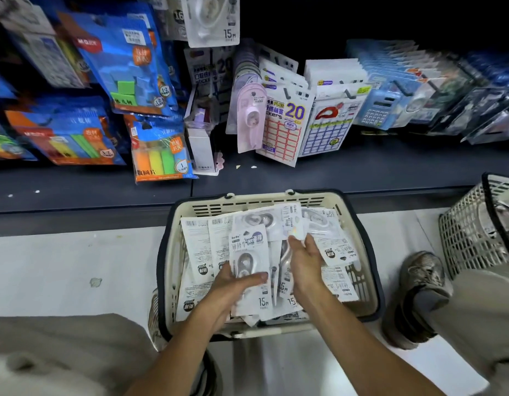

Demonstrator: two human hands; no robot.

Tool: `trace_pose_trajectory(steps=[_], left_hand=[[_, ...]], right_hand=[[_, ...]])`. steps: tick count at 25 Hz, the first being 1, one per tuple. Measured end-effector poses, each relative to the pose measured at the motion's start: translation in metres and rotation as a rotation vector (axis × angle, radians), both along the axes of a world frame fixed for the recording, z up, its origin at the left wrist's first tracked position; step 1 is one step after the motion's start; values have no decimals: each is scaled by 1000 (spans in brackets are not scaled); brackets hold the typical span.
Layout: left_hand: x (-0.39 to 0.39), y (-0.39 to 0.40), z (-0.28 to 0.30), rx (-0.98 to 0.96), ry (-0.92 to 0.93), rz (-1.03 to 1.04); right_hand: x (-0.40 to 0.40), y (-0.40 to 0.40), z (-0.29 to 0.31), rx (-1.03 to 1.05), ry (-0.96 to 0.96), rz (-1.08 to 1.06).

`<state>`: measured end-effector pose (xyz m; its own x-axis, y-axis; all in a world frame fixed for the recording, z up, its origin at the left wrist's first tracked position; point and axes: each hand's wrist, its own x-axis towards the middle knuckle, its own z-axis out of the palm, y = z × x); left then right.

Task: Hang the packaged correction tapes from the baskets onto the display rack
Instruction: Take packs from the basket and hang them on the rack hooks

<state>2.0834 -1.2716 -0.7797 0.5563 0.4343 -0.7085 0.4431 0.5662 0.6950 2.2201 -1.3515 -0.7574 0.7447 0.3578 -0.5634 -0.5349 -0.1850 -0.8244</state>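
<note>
The left hand grasps a small stack of packaged correction tapes with its thumb across, the right hand pinches another pack over the cream basket on the floor, and I think the glossy stack may fan out and slip back.

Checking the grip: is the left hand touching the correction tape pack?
Touching. The head view shows the left hand gripping the correction tape pack, thumb across its front.
</note>
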Motion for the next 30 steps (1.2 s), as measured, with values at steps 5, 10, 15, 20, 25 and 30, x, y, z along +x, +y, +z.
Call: trace_pose_trajectory(steps=[5,10,15,20,25,30], left_hand=[[1,2,-4,15,49,8],[5,0,-11,-125,-34,-2],[14,-4,-12,-88,-3,89],[24,-5,-11,-80,-63,61],[12,0,-10,-206,-134,42],[12,4,-10,-173,-126,-21]], right_hand=[[47,-4,6,53,59,-115],[64,-13,24,22,-125,-159],[139,-57,90,3,-367,-47],[128,-65,50,-138,-133,607],[141,-92,31,-254,91,731],[115,-56,34,-406,-220,935]])
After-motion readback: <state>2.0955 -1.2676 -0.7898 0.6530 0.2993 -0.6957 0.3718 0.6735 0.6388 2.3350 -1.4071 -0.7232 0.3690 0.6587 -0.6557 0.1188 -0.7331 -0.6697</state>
